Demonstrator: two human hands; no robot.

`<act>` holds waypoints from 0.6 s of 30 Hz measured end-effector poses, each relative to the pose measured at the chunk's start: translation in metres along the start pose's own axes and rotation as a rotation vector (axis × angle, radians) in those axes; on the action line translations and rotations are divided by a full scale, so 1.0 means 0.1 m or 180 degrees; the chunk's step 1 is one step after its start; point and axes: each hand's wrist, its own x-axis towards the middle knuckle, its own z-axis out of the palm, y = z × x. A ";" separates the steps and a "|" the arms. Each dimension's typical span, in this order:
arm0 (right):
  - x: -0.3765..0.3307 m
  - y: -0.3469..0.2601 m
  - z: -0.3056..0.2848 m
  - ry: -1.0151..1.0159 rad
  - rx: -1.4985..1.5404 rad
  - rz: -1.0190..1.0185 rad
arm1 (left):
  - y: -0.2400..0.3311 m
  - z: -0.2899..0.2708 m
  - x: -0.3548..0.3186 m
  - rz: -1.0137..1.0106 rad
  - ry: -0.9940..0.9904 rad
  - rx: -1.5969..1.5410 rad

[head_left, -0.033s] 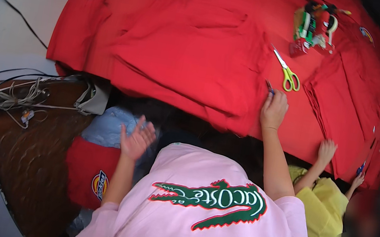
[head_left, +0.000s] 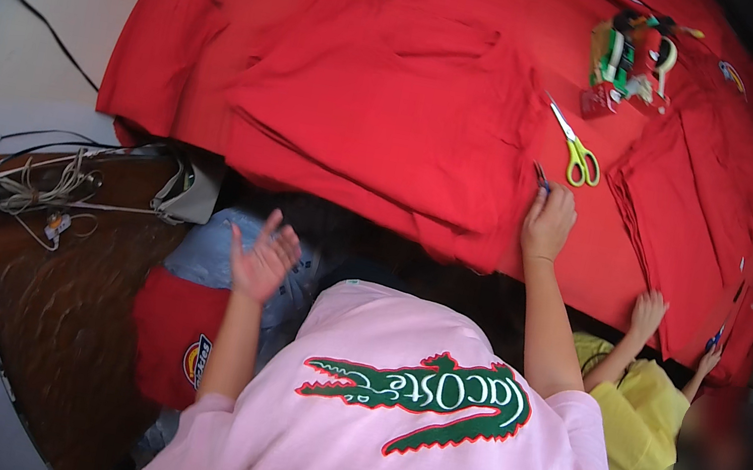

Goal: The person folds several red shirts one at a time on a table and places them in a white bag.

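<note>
My left hand is raised off the near edge of the table, palm showing and fingers apart, holding nothing. At the table's near edge, my right hand is closed around small blue-handled thread snips. Their thin points stick out beyond my fingers, beside a red garment. This garment lies spread in folds on the table, its near edge hanging over the side. Just beyond my right hand lie yellow-handled scissors, their blades pointing up and left.
A box of tools and tape rolls stands farther back. Another folded red garment lies to the right, where a co-worker in yellow has a hand at the edge. Tangled cables and bagged cloth are at left.
My left hand has shifted slightly left and up, still open. My right hand keeps its hold on the snips; the whole view has drifted slightly.
</note>
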 end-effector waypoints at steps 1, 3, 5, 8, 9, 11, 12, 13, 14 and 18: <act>-0.01 0.03 -0.03 0.0001 0.0094 0.0008 | 0.33 0.14 0.22 0.0119 -0.0376 0.0159; 0.02 0.06 -0.03 0.0030 0.0293 0.0048 | 0.91 0.55 0.66 0.0335 -0.0398 0.0822; 0.03 0.06 0.01 0.0216 0.0863 0.0552 | 1.34 0.84 1.06 0.0745 0.0289 0.1852; 0.09 0.07 -0.04 0.0491 0.2163 0.1574 | 1.67 1.24 1.76 0.1072 0.0945 0.3373; 0.11 0.01 -0.05 0.0560 0.2689 0.1959 | 1.74 1.34 1.97 0.1088 0.0901 0.3544; 0.20 -0.13 -0.06 0.0555 0.3075 0.1973 | 1.80 1.51 2.41 0.1094 0.0794 0.3886; 0.28 -0.22 -0.07 0.0549 0.3264 0.1974 | 1.81 1.55 2.64 0.1041 0.0685 0.3886; 0.38 -0.31 -0.04 0.0434 0.3502 0.2152 | 1.81 1.60 2.87 0.0986 0.0572 0.3888; 0.53 -0.43 -0.05 0.0088 0.3532 0.2331 | 1.79 1.64 3.11 0.0928 0.0446 0.3892; 1.16 -0.95 0.20 -0.0473 0.3042 0.2572 | 1.52 1.71 4.02 0.1554 0.0438 0.4453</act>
